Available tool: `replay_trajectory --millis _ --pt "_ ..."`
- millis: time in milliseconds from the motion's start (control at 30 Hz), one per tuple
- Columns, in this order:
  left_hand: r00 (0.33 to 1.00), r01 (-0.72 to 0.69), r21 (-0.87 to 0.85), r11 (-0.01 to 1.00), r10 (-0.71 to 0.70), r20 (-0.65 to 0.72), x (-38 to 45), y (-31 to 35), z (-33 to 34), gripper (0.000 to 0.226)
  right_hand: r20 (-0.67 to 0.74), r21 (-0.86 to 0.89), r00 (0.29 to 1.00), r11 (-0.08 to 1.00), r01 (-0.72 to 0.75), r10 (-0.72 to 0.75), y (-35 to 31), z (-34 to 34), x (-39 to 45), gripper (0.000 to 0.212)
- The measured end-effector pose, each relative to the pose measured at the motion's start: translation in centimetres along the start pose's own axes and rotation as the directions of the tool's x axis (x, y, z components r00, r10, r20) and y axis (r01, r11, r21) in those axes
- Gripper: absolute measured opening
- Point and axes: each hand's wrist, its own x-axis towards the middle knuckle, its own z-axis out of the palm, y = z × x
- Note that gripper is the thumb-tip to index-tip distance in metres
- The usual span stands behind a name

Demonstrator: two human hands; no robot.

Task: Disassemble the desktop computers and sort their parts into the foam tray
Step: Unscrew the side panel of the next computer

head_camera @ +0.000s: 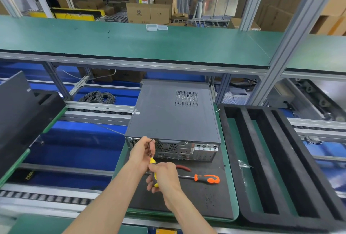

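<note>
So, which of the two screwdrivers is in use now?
The yellow-handled screwdriver: the right hand grips its handle and the left hand steadies its shaft at the computer case. The orange-handled screwdriver lies untouched on the black mat.

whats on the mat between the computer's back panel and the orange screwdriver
In the head view, red-handled pliers lie between the computer and the orange screwdriver.

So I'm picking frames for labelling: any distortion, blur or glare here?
Head view: wide-angle bowing curves the green shelf and foam tray; soft glare on the computer case lid; hands and yellow screwdriver fairly sharp.
</note>
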Motion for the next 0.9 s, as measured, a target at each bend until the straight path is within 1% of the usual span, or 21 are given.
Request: replay_trajectory --millis 100,200,267,400,533,667,833,900 --pt "0.999 0.043 -0.112 0.993 -0.042 0.013 -0.1 -0.4 0.5 0.015 -0.035 -0.025 0.999 1.000 0.010 -0.011 0.0 -0.3 0.0 0.018" --pt "0.999 0.015 -0.161 0.987 -0.009 0.041 -0.2 -0.8 0.3 0.020 -0.059 -0.021 0.998 1.000 0.003 -0.005 -0.1 -0.5 0.0 0.017" --pt "0.999 -0.008 -0.138 0.990 0.016 0.051 -0.2 -0.9 0.2 0.022 -0.071 -0.013 0.998 1.000 -0.003 0.002 -0.1 -0.7 -0.1 0.017" --pt "0.995 -0.082 -0.031 0.996 0.083 0.059 -0.1 -1.5 0.2 0.018 -0.096 -0.042 0.995 0.999 -0.014 0.010 0.0 -0.9 0.0 0.020" --pt "0.986 -0.156 -0.032 0.987 0.158 0.047 -0.1 -2.2 0.0 0.025 -0.143 -0.040 0.990 0.999 -0.024 0.018 0.3 -1.2 0.1 0.022" --pt "0.989 -0.134 -0.110 0.985 0.139 0.042 0.0 -2.5 0.1 0.027 -0.166 -0.042 0.986 0.999 -0.002 -0.005 0.5 -1.8 0.1 0.018" --pt "0.997 -0.078 -0.249 0.965 0.083 0.008 0.3 -2.6 0.7 0.025 -0.213 -0.179 0.973 0.983 0.047 -0.086 0.2 -2.5 0.5 0.024" --pt "0.997 -0.073 -0.284 0.956 0.077 0.003 0.4 -2.8 1.0 0.025 -0.221 -0.195 0.970 0.979 0.058 -0.102 0.1 -2.7 0.6 0.024"
